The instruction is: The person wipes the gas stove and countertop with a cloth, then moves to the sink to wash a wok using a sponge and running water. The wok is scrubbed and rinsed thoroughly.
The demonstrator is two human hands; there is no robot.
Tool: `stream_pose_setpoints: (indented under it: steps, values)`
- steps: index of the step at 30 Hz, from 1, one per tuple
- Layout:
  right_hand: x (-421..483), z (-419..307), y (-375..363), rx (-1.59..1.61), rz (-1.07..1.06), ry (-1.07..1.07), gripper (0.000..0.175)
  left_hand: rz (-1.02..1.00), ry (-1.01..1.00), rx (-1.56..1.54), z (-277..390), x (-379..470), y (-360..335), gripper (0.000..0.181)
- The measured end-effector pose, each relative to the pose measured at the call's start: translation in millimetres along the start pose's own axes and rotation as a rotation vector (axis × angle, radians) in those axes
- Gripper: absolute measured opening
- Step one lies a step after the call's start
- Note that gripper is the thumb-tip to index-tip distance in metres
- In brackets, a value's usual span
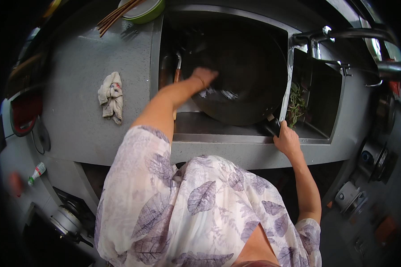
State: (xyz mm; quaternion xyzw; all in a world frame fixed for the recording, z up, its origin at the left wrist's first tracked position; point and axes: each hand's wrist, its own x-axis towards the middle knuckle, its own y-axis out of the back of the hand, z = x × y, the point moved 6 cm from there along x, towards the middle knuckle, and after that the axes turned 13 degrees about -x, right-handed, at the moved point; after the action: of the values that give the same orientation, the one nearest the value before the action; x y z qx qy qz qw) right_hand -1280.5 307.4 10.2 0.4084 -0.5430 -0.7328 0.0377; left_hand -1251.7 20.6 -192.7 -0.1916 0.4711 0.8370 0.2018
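A large dark wok [250,66] fills most of the left basin of the sink [217,138]. At the sink's near divider, my right hand [286,137] is closed around the wok's handle [270,126]. My left hand [205,75] reaches into the wok on its left side. That hand is blurred, and I cannot tell whether anything is in its fingers. Wet, shiny patches show on the wok's inner surface. Left of the wok, a utensil with a wooden handle [177,75] stands in the basin, partly hidden by my left forearm.
Leafy greens [296,105] lie in the right basin. A metal faucet [315,50] is above the divider. On the left counter [70,76] lie a crumpled cloth [111,97] and, farther back, chopsticks [117,16] over a green bowl [147,15]. A pot [67,220] sits at lower left.
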Motion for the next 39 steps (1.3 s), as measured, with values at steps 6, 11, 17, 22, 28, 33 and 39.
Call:
stream_pose_setpoints:
  steps: [6, 11, 17, 22, 28, 33, 39]
  values:
    - [-0.9, -3.3, -0.7, -0.018, -0.020, -0.002, 0.039, 0.438, -0.202, 0.479, 8.0, 53.9, 120.4, 0.044]
    - [-1.2, -0.1, -2.0, 0.004, -0.043, -0.054, 0.038, 0.268, -0.022, 0.152, -16.5, 45.6, 45.0, 0.047]
    - [2.2, -2.8, 2.4, -0.007, -0.020, -0.016, 0.036, 0.076, -0.139, -0.779, 141.2, -25.8, -47.0, 0.028]
    - [2.8, -1.6, 2.8, -0.011, -0.037, -0.029, 0.035, 0.614, -0.299, -0.743, 144.8, 67.5, 59.8, 0.023]
    - [-0.6, -1.1, 0.9, 0.000, -0.063, -0.069, 0.037, 0.491, 0.432, -0.562, 12.1, 23.0, 53.0, 0.025]
    - [1.2, -4.5, 4.9, -0.003, -0.070, -0.048, 0.037, 0.016, 0.080, -0.469, 105.5, -12.0, -51.6, 0.036]
    - [1.8, -1.9, 2.4, -0.019, -0.058, -0.041, 0.037, 0.431, 0.135, -0.658, 107.6, 69.6, 50.0, 0.031]
